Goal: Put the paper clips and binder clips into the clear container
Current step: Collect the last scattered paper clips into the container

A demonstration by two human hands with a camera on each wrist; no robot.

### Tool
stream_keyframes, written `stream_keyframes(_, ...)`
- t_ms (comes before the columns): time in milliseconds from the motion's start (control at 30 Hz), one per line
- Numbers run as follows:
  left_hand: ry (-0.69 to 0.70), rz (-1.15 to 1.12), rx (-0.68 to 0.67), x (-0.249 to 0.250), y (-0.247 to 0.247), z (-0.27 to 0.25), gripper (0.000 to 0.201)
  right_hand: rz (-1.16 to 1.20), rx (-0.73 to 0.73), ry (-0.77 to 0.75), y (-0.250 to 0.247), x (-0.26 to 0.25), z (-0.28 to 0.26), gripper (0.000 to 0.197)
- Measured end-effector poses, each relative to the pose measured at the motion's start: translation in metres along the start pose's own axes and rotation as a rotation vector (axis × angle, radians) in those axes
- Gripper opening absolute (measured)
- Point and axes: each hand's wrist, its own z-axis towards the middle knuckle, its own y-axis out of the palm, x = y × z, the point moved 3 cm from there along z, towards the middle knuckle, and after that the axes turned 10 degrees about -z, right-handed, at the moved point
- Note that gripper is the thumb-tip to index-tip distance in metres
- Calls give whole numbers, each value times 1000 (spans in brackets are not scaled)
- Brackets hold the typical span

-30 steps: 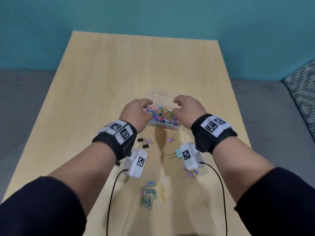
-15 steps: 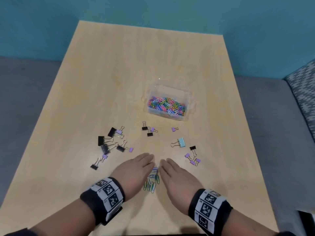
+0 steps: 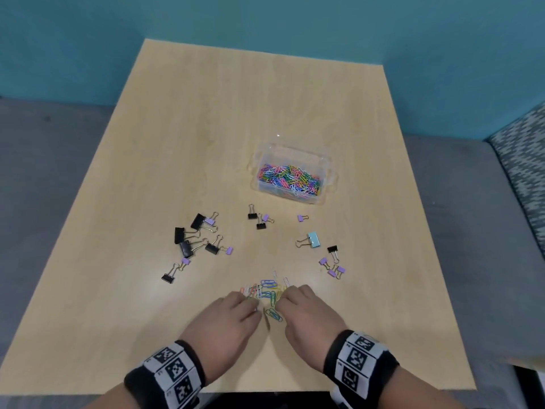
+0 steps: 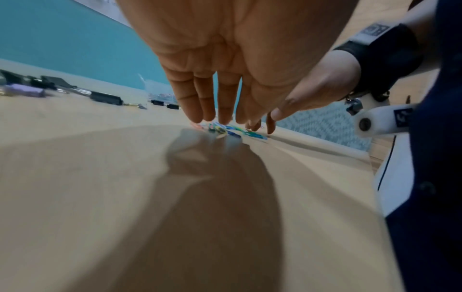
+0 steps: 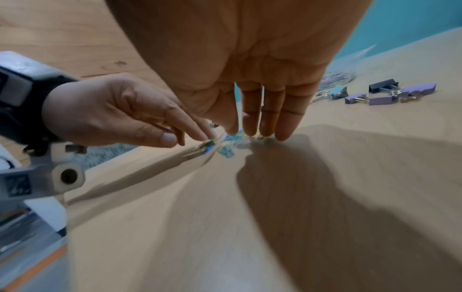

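Note:
The clear container (image 3: 256, 165) stands right of the table's middle, holding a heap of coloured paper clips (image 3: 290, 179). A small loose pile of paper clips (image 3: 267, 290) lies near the front edge. My left hand (image 3: 247, 302) and right hand (image 3: 287, 296) flank this pile, fingertips down on the clips. In the left wrist view the left hand (image 4: 220, 116) has straight fingers touching the clips (image 4: 225, 130). The right wrist view shows the right hand (image 5: 260, 130) the same way. Neither hand holds anything. Binder clips lie scattered: black and purple at left (image 3: 197, 237), small ones mid-table (image 3: 259, 219), a light-blue one (image 3: 312, 240), purple ones at right (image 3: 333, 265).
The wooden table (image 3: 206, 128) is bare beyond the container. A teal wall stands behind it, grey floor lies on both sides, and a patterned cushion (image 3: 525, 149) sits at far right. The table's front edge runs just under my wrists.
Both hands left the container and came back to the loose paper clips near the front edge. Since half a second ago their fingers have bent down onto the pile.

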Motion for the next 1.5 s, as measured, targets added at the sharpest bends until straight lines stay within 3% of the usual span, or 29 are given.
stream_keyframes(100, -285, -152, 120, -12, -11, -7, 36, 75, 31, 193, -7, 12, 0, 35)
stream_keyframes(167, -492, -312, 173, -17, -12, -8, 51, 136, -4, 315, -4, 20, 1, 57)
stream_keyframes(233, -568, -370, 151, -14, -8, 2, 63, 123, -27, 328, 1, 18, 8, 79)
stream_keyframes(300, -574, -348, 140, -9, -5, 15, 62, 53, -24, 283, 6, 9, 19, 89)
stream_keyframes(367, -570, -342, 160, -7, -2, 25, 57, 15, -2, 237, 8, 1, 27, 86)
stream_keyframes(567, -540, -308, 185, -14, 1, 39, 17, 81, 90, 163, 8, 4, 36, 38)
stream_keyframes(667, -528, -276, 170, -17, 3, 42, 22, 56, 96, 139, 10, 7, 39, 25)
stream_keyframes(900, -533, -235, 120, -20, 1, 45, 29, 51, 42, 106, 4, 11, 43, 32)
stream_keyframes(1200, -613, -245, 8, -21, -5, 55, 17, 42, -78, 97, -14, 18, 46, 28)
stream_keyframes(1300, -588, -293, -29, -21, -10, 53, 11, 56, -92, 98, -14, 21, 47, 29)
stream_keyframes(1500, -509, -211, -121, -18, -8, 56, 22, 38, -112, 61, -20, 22, 50, 28)
